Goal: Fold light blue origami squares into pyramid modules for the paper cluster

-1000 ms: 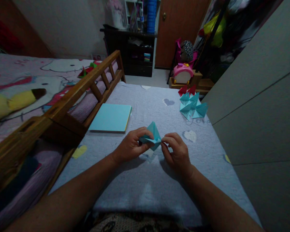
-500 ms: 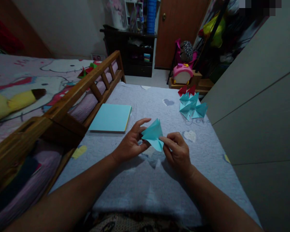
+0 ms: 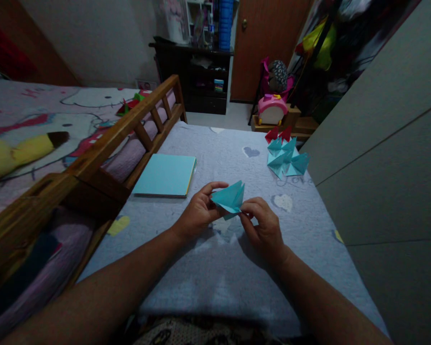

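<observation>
A turquoise folded paper piece (image 3: pixel 229 196) with pointed flaps is held up between both hands, above the bed. My left hand (image 3: pixel 201 207) grips its left side, with the index finger along the back and the thumb underneath; part of that grip is hidden by the paper. At the lower right corner, my right hand (image 3: pixel 261 221) pinches the paper between thumb and fingers. Beyond the left hand lies a stack of square turquoise paper sheets (image 3: pixel 165 175). Several finished-looking turquoise folded pieces (image 3: pixel 286 158) and red ones (image 3: pixel 278 135) sit at the far right.
A pale patterned bedsheet (image 3: pixel 215 287) spreads under my arms. To the left runs a wooden bed rail (image 3: pixel 129 129), with a yellow plush toy (image 3: pixel 17 155) beyond it. A light cabinet (image 3: pixel 391 167) borders the right side. A dark shelf (image 3: pixel 194 81) stands at the back.
The folded paper has tilted, its lower flap now drawn up and seen more edge-on. My right fingers have shifted to its lower corner; my left hand has moved slightly right.
</observation>
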Demonstrator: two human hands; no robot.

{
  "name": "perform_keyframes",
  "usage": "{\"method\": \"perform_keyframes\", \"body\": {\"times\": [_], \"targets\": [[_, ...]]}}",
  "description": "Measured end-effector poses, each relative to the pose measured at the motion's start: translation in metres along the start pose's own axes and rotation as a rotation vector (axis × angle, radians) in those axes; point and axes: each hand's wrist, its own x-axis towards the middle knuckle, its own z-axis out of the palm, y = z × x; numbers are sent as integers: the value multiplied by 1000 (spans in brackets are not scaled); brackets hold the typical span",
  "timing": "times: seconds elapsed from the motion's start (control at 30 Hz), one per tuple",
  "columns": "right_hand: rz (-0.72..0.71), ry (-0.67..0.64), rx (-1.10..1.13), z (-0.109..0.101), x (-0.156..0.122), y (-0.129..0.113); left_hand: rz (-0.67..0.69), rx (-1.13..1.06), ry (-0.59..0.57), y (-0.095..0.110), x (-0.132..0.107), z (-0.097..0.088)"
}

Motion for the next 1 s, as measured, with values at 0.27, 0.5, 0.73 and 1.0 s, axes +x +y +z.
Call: {"method": "perform_keyframes", "body": {"times": [0.27, 0.5, 0.73, 1.0], "targets": [[157, 8, 137, 0, 2, 0, 24, 120, -26, -3, -2, 3], [170, -9, 153, 2, 4, 1, 68, 275, -62, -10, -2, 2], [178, 34, 123, 0, 7, -2, 115, 469, -61, -7, -4, 4], [258, 19, 233, -1, 8, -2, 86, 397, -78, -12, -5, 2]]}}
